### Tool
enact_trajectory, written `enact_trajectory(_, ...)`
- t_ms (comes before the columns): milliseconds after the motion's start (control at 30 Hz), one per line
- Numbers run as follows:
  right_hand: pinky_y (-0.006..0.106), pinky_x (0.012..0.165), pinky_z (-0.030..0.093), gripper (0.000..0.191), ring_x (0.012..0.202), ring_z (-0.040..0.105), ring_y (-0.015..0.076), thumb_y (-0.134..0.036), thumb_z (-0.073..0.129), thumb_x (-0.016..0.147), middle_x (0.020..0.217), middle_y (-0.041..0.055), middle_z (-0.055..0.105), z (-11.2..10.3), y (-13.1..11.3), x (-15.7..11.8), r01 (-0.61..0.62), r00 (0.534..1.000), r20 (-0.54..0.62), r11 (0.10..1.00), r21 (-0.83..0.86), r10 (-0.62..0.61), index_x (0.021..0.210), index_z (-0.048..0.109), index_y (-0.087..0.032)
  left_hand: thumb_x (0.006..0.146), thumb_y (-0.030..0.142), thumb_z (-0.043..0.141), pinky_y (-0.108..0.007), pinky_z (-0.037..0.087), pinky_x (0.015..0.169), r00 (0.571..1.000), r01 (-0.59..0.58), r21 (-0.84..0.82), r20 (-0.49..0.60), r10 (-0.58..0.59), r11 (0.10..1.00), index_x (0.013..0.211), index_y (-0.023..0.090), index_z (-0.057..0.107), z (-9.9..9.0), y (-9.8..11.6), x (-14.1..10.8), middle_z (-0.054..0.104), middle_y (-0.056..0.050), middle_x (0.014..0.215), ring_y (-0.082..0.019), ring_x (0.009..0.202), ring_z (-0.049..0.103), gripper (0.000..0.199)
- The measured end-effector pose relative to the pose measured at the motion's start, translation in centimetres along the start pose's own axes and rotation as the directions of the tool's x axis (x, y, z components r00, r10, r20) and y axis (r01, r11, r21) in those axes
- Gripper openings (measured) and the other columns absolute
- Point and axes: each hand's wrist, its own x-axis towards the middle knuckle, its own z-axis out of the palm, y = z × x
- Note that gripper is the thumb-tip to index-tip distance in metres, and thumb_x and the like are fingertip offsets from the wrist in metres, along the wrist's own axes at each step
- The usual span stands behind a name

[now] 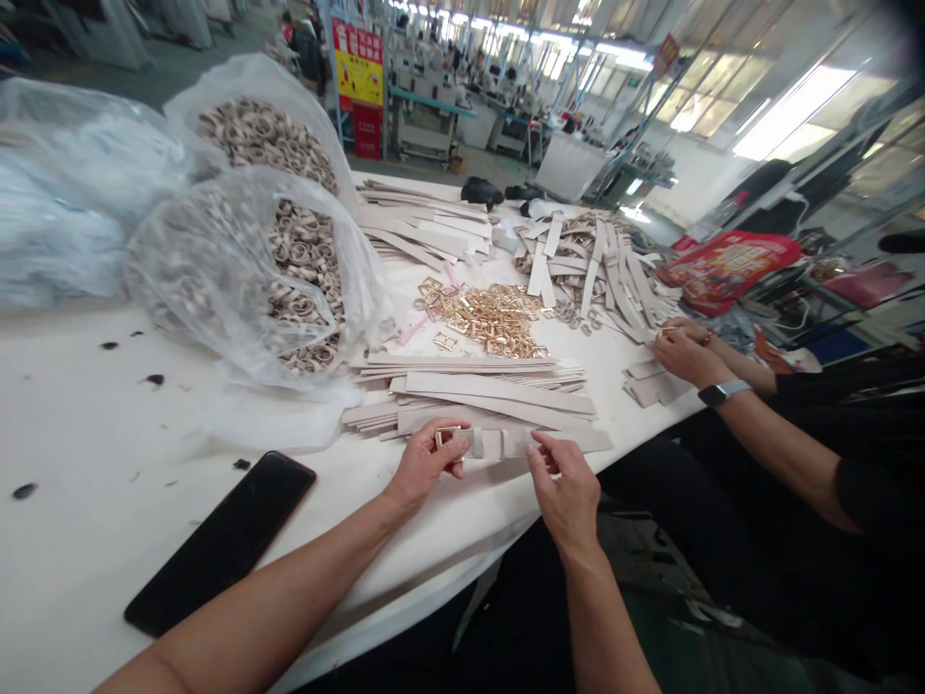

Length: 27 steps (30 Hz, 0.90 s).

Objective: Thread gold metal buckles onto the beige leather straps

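Pinched in left hand point(428, 463): rigid gold buckle point(446, 437) on light, semi-stiff beige strap point(556, 442), also pinched mid-length by right hand point(568, 496).

a: what's on the table point(101, 424)?
b: a pile of metal buckles point(486, 318) in the middle, stacked straps point(469, 390) in front of it, more straps point(426, 222) behind it.
a: and to the left?
b: plastic bags of rings point(180, 260), with a phone point(221, 545) nearer the table's edge.
a: to the right?
b: another strap heap point(596, 270), just beside the buckles.
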Motion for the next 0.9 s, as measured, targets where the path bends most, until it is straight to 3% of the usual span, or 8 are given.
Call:
enact_trajectory(67, 0.039, 0.09, 0.043, 0.028, 0.098, 0.056, 0.0226, -0.037, 0.052, 0.086, 0.102, 0.0092, 0.064, -1.2, -1.9, 0.8, 0.167, 0.984, 0.061, 0.986, -0.021, -0.165, 0.105, 0.065, -0.021, 0.076, 0.038, 0.067, -0.02, 0.046, 0.048, 0.999, -0.012, 0.03, 0.05, 0.011, 0.999, 0.105, 0.014, 0.058, 0.2, 0.3, -0.3, 0.049, 0.006, 0.059, -0.009, 0.046, 0.054, 0.039)
enact_trajectory(133, 0.035, 0.085, 0.045, 0.022, 0.093, 0.057, 0.0208, -0.037, 0.054, 0.086, 0.095, 0.0071, 0.065, -2.2, -3.3, 1.4, 0.208, 0.95, 0.22, 0.975, 0.08, -0.221, 0.091, 0.068, -0.022, 0.077, 0.037, 0.066, -0.02, 0.045, 0.047, 0.994, -0.025, 0.045, 0.105, 0.02, 0.999, 0.104, 0.014, 0.058, 0.6, 0.7, -0.6, 0.05, 0.006, 0.058, -0.009, 0.046, 0.055, 0.037)
enact_trajectory(233, 0.028, 0.066, 0.046, 0.022, 0.07, 0.058, 0.0161, -0.04, 0.061, 0.08, 0.072, 0.0022, 0.063, -3.4, -3.8, 1.5, 0.042, 0.911, 0.395, 0.978, 0.206, -0.123, 0.07, 0.064, -0.02, 0.077, 0.035, 0.066, -0.019, 0.044, 0.045, 0.981, -0.024, 0.079, 0.193, 0.008, 0.997, 0.103, 0.013, 0.059, 1.4, 1.2, -1.3, 0.05, 0.005, 0.057, -0.009, 0.044, 0.054, 0.035)
enact_trajectory(333, 0.026, 0.064, 0.045, 0.018, 0.071, 0.057, 0.0154, -0.038, 0.065, 0.078, 0.074, 0.0014, 0.062, -4.2, -3.4, 0.7, -0.051, 0.89, 0.445, 0.948, 0.314, -0.099, 0.075, 0.065, -0.02, 0.076, 0.036, 0.067, -0.019, 0.045, 0.045, 0.961, -0.021, 0.104, 0.276, -0.009, 0.994, 0.102, 0.014, 0.059, 2.4, 1.6, -2.2, 0.049, 0.005, 0.059, -0.009, 0.045, 0.055, 0.035)
enact_trajectory(500, 0.028, 0.069, 0.044, 0.017, 0.076, 0.057, 0.0163, -0.036, 0.062, 0.081, 0.08, 0.003, 0.061, -5.6, -3.1, -2.2, -0.043, 0.903, 0.402, 0.9, 0.433, -0.15, 0.082, 0.069, -0.021, 0.078, 0.034, 0.065, -0.018, 0.046, 0.045, 0.924, -0.07, 0.17, 0.381, 0.0, 0.983, 0.102, 0.015, 0.059, 4.0, 2.0, -3.8, 0.045, 0.007, 0.061, -0.008, 0.046, 0.056, 0.032)
enact_trajectory(600, 0.029, 0.069, 0.044, 0.018, 0.075, 0.057, 0.0169, -0.037, 0.064, 0.079, 0.08, 0.0029, 0.063, -6.3, -2.5, -4.4, -0.169, 0.929, 0.368, 0.851, 0.498, -0.031, 0.083, 0.068, -0.02, 0.078, 0.033, 0.066, -0.019, 0.046, 0.046, 0.915, -0.093, 0.2, 0.404, 0.004, 0.975, 0.103, 0.014, 0.059, 4.8, 2.1, -5.0, 0.046, 0.006, 0.063, -0.008, 0.046, 0.056, 0.032)
enact_trajectory(733, 0.028, 0.062, 0.043, 0.021, 0.068, 0.054, 0.0151, -0.039, 0.068, 0.075, 0.074, 0.0012, 0.06, -7.1, -1.4, -7.0, -0.307, 0.929, 0.354, 0.754, 0.581, 0.106, 0.078, 0.065, -0.018, 0.077, 0.035, 0.066, -0.02, 0.046, 0.045, 0.901, -0.047, 0.214, 0.43, -0.051, 0.976, 0.102, 0.014, 0.058, 6.1, 1.9, -6.5, 0.049, 0.005, 0.064, -0.009, 0.045, 0.056, 0.034)
enact_trajectory(900, 0.028, 0.064, 0.043, 0.017, 0.071, 0.055, 0.0161, -0.034, 0.068, 0.075, 0.077, 0.0022, 0.06, -7.8, -0.8, -9.2, -0.218, 0.973, 0.189, 0.801, 0.558, 0.133, 0.07, 0.064, -0.019, 0.082, 0.033, 0.06, -0.02, 0.045, 0.049, 0.89, -0.151, 0.332, 0.457, -0.018, 0.931, 0.106, 0.016, 0.059, 7.3, 1.2, -7.8, 0.055, 0.003, 0.066, -0.009, 0.048, 0.056, 0.03)
